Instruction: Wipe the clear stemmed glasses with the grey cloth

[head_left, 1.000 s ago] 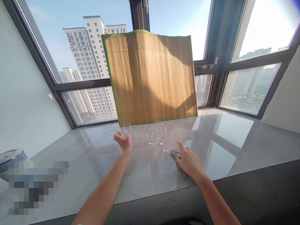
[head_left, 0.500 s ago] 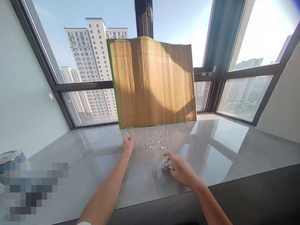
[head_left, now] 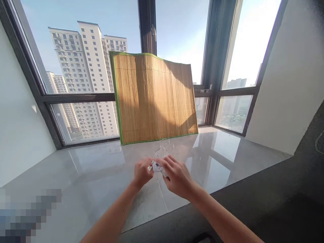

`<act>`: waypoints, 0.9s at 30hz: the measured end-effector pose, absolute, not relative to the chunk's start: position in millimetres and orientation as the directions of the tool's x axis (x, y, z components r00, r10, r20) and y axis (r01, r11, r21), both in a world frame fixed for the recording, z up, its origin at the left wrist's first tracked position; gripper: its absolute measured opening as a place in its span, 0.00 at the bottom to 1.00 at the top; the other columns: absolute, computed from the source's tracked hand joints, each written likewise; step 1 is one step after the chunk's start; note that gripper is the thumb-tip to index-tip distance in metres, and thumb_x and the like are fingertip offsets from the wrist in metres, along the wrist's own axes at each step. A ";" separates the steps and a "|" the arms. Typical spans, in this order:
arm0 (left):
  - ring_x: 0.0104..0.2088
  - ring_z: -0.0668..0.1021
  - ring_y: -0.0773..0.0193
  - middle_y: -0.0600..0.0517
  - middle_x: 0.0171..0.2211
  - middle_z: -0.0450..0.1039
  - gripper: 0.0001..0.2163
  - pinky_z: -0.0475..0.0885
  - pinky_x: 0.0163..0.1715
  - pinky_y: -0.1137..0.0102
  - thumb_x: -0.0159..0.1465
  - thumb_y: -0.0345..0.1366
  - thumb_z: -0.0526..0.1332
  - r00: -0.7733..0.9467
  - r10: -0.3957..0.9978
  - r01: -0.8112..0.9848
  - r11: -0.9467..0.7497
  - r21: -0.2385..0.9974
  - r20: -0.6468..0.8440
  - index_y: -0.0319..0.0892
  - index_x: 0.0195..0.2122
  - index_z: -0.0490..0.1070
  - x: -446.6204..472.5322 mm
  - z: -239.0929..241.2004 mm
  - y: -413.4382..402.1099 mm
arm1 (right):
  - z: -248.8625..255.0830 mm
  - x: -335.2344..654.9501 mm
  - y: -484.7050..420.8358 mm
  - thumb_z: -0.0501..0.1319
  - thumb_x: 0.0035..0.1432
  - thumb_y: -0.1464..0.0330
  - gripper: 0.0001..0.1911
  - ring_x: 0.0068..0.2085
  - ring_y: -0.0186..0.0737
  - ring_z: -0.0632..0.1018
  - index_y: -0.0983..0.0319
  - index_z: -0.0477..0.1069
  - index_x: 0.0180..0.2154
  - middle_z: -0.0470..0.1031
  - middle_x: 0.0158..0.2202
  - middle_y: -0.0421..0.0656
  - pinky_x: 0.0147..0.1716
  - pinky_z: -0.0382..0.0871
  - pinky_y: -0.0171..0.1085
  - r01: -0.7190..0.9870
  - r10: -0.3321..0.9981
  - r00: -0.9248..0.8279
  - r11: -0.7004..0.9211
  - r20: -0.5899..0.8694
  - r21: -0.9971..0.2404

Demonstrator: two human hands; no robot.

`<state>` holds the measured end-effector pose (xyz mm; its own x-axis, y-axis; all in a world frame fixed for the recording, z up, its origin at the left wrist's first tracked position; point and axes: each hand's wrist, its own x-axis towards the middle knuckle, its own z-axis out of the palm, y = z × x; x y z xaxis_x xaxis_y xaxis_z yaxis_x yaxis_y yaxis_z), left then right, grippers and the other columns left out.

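1. The left hand is curled shut around a wine glass. Half a second ago it gripped this glass where it stood at the left end of the row. Now the glass is lifted clear of the counter and sits between the two hands, mostly hidden.
2. The right hand is closed on a small pale cloth, fingers bent over it. Earlier it pressed the cloth flat on the counter. Now the cloth is raised and touches the held glass.
3. The hands were well apart earlier and now meet at centre.
4. The remaining glasses stand just behind the hands, in front of the bamboo mat, which leans against the window as before.
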<state>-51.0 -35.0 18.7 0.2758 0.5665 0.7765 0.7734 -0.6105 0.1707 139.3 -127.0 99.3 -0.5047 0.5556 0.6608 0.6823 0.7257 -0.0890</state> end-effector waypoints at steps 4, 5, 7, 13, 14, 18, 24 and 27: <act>0.29 0.70 0.62 0.53 0.22 0.69 0.02 0.62 0.29 0.71 0.55 0.30 0.61 0.309 0.526 0.772 -0.625 0.114 0.792 0.44 0.27 0.71 -46.0 23.8 -37.2 | 111.7 145.3 -118.8 0.53 0.50 0.82 0.29 0.44 0.44 0.69 0.58 0.61 0.54 0.73 0.40 0.44 0.27 0.59 0.34 0.729 0.559 -0.565 0.683 0.607 0.050; 0.28 0.70 0.62 0.53 0.22 0.69 0.03 0.62 0.30 0.71 0.55 0.30 0.60 0.319 0.520 0.763 -0.637 0.111 0.792 0.44 0.26 0.70 -44.1 24.8 -38.6 | 112.6 147.8 -117.3 0.53 0.49 0.82 0.30 0.44 0.44 0.69 0.58 0.61 0.53 0.73 0.39 0.44 0.28 0.59 0.34 0.736 0.570 -0.558 0.675 0.603 0.043; 0.28 0.68 0.63 0.53 0.23 0.69 0.03 0.62 0.31 0.71 0.56 0.30 0.60 0.334 0.509 0.734 -0.668 0.120 0.793 0.44 0.26 0.70 -39.9 26.0 -41.5 | 112.2 152.7 -115.1 0.53 0.47 0.83 0.31 0.44 0.43 0.70 0.57 0.61 0.53 0.73 0.39 0.43 0.30 0.60 0.34 0.752 0.591 -0.506 0.660 0.628 -0.015; 0.26 0.65 0.65 0.54 0.20 0.65 0.07 0.62 0.30 0.71 0.51 0.28 0.60 0.373 0.497 0.631 -0.755 0.179 0.783 0.43 0.20 0.63 -36.8 23.5 -39.9 | 111.8 157.8 -102.1 0.57 0.48 0.79 0.29 0.39 0.39 0.73 0.56 0.61 0.52 0.73 0.38 0.40 0.35 0.63 0.34 0.688 0.641 -0.208 0.633 0.739 -0.355; 0.25 0.65 0.65 0.55 0.19 0.64 0.08 0.62 0.31 0.70 0.52 0.28 0.59 0.367 0.498 0.622 -0.760 0.191 0.786 0.43 0.19 0.61 -38.3 22.8 -38.6 | 113.0 157.3 -99.6 0.58 0.48 0.78 0.28 0.37 0.38 0.73 0.56 0.61 0.52 0.73 0.38 0.39 0.34 0.63 0.34 0.665 0.656 -0.182 0.630 0.732 -0.400; 0.27 0.68 0.63 0.52 0.21 0.66 0.08 0.63 0.32 0.69 0.59 0.31 0.56 0.293 0.562 0.644 -0.714 0.275 0.774 0.44 0.22 0.65 -43.3 19.6 -35.5 | 113.4 152.4 -95.2 0.58 0.49 0.77 0.28 0.34 0.36 0.72 0.55 0.62 0.53 0.73 0.37 0.38 0.34 0.62 0.34 0.630 0.703 -0.179 0.619 0.688 -0.469; 0.29 0.72 0.62 0.52 0.24 0.70 0.08 0.63 0.30 0.70 0.64 0.35 0.54 0.223 0.720 0.632 -0.620 0.464 0.657 0.43 0.31 0.71 -39.4 9.2 -30.3 | 98.7 145.7 -99.8 0.58 0.50 0.75 0.28 0.32 0.36 0.72 0.57 0.61 0.54 0.72 0.35 0.39 0.34 0.64 0.35 0.585 0.751 -0.068 0.563 0.657 -0.583; 0.25 0.70 0.65 0.54 0.24 0.69 0.11 0.60 0.27 0.72 0.66 0.38 0.51 0.144 0.784 0.586 -0.559 0.587 0.604 0.42 0.31 0.70 -39.7 6.1 -26.7 | 92.7 141.7 -104.1 0.59 0.49 0.75 0.30 0.30 0.34 0.71 0.57 0.59 0.55 0.72 0.33 0.37 0.32 0.65 0.33 0.466 0.774 -0.138 0.601 0.618 -0.650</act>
<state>-39.7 -26.7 6.1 0.1440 0.7842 0.6036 0.5860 -0.5591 0.5865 141.7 -104.1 92.7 -0.1378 0.7742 0.6178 0.4655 0.6012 -0.6495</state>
